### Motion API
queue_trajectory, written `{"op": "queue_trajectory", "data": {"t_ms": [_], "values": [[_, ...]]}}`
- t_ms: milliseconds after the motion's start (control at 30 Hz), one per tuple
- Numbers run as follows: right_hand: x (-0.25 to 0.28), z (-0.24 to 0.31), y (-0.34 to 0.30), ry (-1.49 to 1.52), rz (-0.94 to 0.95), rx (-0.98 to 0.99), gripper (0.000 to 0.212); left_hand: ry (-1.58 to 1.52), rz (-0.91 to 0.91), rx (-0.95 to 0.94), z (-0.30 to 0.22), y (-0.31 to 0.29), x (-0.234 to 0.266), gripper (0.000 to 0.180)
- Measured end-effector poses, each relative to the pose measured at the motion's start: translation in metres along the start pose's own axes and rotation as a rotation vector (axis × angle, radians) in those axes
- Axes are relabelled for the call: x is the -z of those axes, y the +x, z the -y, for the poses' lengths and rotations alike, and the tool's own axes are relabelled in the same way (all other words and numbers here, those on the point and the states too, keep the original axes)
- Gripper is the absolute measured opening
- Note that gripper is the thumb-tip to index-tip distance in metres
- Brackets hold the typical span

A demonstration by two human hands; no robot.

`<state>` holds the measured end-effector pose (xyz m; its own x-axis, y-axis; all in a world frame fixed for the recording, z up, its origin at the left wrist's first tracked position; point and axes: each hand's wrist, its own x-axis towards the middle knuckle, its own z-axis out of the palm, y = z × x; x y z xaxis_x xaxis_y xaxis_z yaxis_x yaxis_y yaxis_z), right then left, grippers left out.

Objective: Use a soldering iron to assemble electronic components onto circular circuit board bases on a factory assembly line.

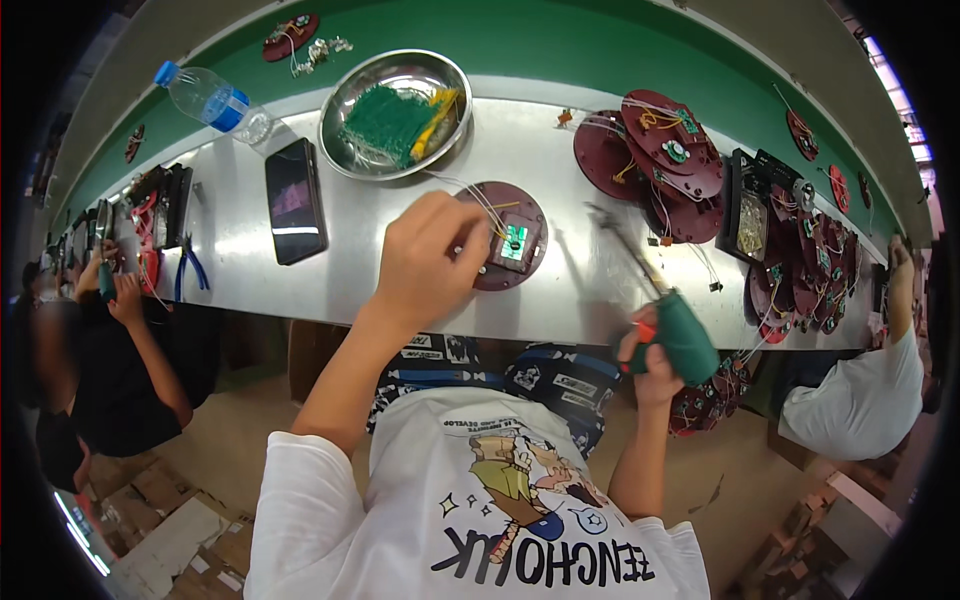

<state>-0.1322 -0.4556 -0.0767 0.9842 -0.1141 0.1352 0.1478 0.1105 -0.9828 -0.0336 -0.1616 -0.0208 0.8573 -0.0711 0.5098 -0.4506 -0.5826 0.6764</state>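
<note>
My left hand (432, 250) is over the left part of a round maroon disc (525, 275), its fingers curled together. What they pinch, if anything, is hidden. A small green circuit board (515, 242) sits on the disc, with pale wires (478, 192) rising from it beside my fingers. Off to the right, my right hand (652, 372) is wrapped round a green and red pistol-shaped tool (683, 338). Its long metal tip points up and left, apart from the disc.
Behind the disc stands a steel bowl (325, 140) of green and yellow wires. A phone (295, 205) and water bottle (215, 103) lie to its left. Stacked maroon discs (665, 150) and a black box (745, 215) are at right. Co-workers sit on both sides.
</note>
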Motion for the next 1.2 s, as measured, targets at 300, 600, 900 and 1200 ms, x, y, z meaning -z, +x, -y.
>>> {"op": "queue_trajectory", "data": {"t_ms": [300,600,900,1200], "values": [[-0.013,-0.004,0.010,-0.276,0.328,0.121,0.035,0.061,0.066,-0.176,0.027,-0.027,-0.026,0.015],[-0.010,-0.007,0.003,-0.331,0.316,0.079,0.046,0.053,0.056,-0.208,0.031,-0.029,-0.027,0.017],[-0.011,-0.005,0.004,-0.325,0.294,0.024,0.053,0.031,0.052,-0.221,0.033,-0.029,-0.027,0.017],[-0.017,0.006,0.000,-0.151,0.222,-0.117,0.029,0.027,0.028,-0.246,0.035,-0.029,-0.030,0.015]]}}
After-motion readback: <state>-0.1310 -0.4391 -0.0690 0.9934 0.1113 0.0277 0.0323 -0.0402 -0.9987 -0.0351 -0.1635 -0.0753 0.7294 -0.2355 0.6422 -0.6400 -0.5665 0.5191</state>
